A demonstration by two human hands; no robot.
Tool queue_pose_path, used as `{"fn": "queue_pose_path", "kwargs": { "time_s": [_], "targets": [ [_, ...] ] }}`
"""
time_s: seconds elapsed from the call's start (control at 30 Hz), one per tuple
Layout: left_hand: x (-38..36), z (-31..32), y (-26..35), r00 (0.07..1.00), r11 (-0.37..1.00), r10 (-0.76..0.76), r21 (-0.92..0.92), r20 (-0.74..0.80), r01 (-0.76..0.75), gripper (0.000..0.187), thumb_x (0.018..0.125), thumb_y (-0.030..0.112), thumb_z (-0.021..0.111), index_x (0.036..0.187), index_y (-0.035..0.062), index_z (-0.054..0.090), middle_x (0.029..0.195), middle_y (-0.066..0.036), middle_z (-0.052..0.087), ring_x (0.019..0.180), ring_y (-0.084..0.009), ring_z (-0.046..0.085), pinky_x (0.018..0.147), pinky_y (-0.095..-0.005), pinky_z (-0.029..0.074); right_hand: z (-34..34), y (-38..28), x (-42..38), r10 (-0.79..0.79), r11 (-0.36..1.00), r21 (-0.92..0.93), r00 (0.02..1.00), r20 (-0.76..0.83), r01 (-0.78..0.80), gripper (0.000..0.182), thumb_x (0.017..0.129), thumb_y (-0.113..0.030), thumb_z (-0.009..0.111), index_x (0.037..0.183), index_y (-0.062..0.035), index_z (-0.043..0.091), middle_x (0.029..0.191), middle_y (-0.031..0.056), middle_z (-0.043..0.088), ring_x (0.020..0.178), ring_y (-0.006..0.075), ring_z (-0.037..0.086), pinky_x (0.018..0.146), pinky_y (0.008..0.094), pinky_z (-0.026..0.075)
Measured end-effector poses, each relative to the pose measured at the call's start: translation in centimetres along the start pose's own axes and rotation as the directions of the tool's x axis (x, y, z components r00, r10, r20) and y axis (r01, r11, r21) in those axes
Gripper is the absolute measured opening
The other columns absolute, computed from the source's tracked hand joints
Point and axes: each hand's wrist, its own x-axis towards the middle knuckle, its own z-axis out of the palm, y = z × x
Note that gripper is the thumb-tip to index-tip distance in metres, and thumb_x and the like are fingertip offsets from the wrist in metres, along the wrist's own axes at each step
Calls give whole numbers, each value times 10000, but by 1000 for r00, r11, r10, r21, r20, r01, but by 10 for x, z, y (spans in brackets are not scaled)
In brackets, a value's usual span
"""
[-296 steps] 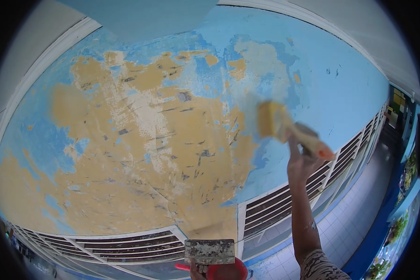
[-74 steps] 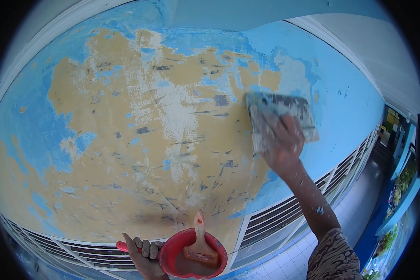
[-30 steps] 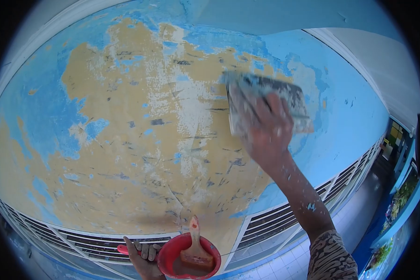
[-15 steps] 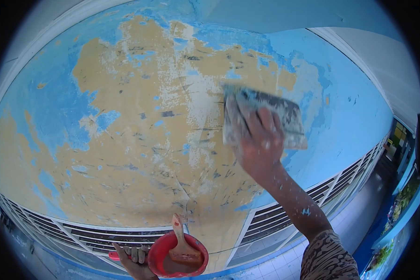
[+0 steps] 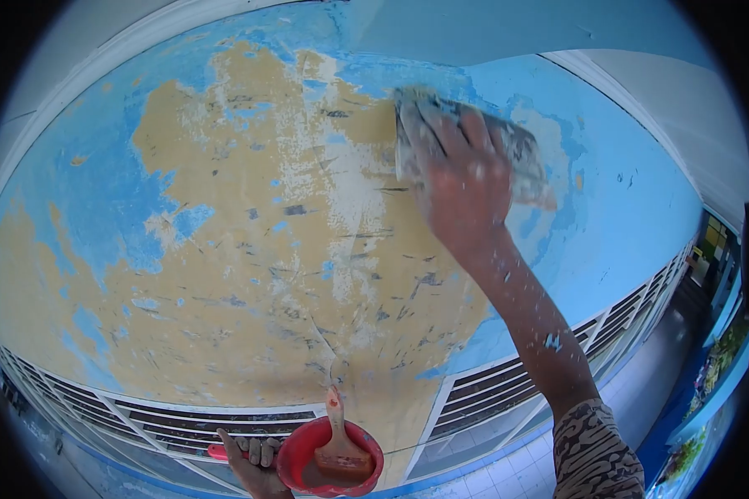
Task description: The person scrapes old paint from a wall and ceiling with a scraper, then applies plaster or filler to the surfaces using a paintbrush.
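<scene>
My right hand [image 5: 466,187] is high on the wall [image 5: 225,208], its fingers pressed over a flat rectangular spreader [image 5: 528,162] smeared with grey and white. The spreader lies against the wall, and my hand covers part of it. Low in the view, my left hand [image 5: 258,466] grips the red handle of a red dipper [image 5: 290,457], its fingers curled around it. Inside the dipper are a brownish-grey liquid and a wide paintbrush [image 5: 341,453], whose wooden handle points up. Patches of blue, tan and white show on the wall.
Slatted window vents [image 5: 491,399] run along the wall's lower edge on both sides of a tan column. White trim [image 5: 83,75] borders the wall above. At far right are a walkway and green plants [image 5: 720,358]. Below lies a tiled surface [image 5: 491,482].
My right hand and the spreader have moved up the wall. The dipper with the paintbrush and my left hand sit slightly further right in view.
</scene>
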Motion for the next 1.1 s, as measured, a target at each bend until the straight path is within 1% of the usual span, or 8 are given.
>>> {"fn": "queue_pose_path", "kwargs": {
  "time_s": [0.07,0.17,0.3,0.43,0.5,0.93,1.07,1.1],
  "targets": [
    [-1,-3,-2,991,995,-77,-61,108,84,543,990,467,625,602,193,362,473,75,261,367,-72,231,411,-232,393,5,7,8,-31,999,-28,999,7,31,408,720,-107,690,1117,-16,714,1091,77,644,1000,255,588,774,400,514],
    [1,-7,-2,992,994,-84,-59,92,90,535,995,465,617,609,191,369,474,73,263,369,-71,234,415,-249,401,-3,3,-25,-34,999,17,999,-17,34,627,641,-74,761,1261,-56,664,1110,59,668,968,266,602,799,379,535],
    [-5,6,-8,996,998,-63,9,60,63,527,1002,463,606,618,188,372,475,75,262,373,-72,226,428,-254,420,7,31,16,-13,1000,-24,999,-49,12,641,588,-31,762,1224,-59,682,1072,59,673,940,267,609,787,388,544],
    [-2,7,-15,990,997,-80,27,114,77,525,1014,481,573,621,192,381,469,74,253,369,-75,225,472,-257,471,6,31,9,-59,998,-31,998,-25,58,443,700,-125,707,1130,-16,705,996,72,652,991,282,604,807,427,539],
    [0,4,-17,987,996,-90,-3,131,91,529,1018,489,561,616,194,382,467,74,251,368,-77,226,489,-262,487,3,31,-9,-75,997,10,995,-62,76,670,566,-31,781,1228,-72,688,1072,53,667,942,257,595,798,385,542],
    [9,7,-29,991,993,-116,25,62,115,543,1016,489,563,603,192,373,469,69,255,368,-79,232,461,-266,455,16,57,7,-62,998,-43,986,-154,56,505,681,-64,756,1185,-65,719,1044,36,697,832,224,603,731,358,544],
    [4,23,-26,994,994,-99,-39,54,101,465,1008,474,589,680,164,477,468,72,256,367,-69,239,451,-253,441,9,63,-11,-122,993,-25,982,-145,119,515,677,-69,760,1191,-77,722,1051,36,701,822,224,602,722,351,545],
    [4,23,-27,993,996,-68,-47,96,72,402,1007,475,589,819,120,599,480,71,259,374,-60,234,449,-253,446,7,65,-16,-144,990,-12,977,-155,144,521,673,-68,762,1192,-81,722,1050,37,702,817,227,602,720,348,546]
  ]
}}
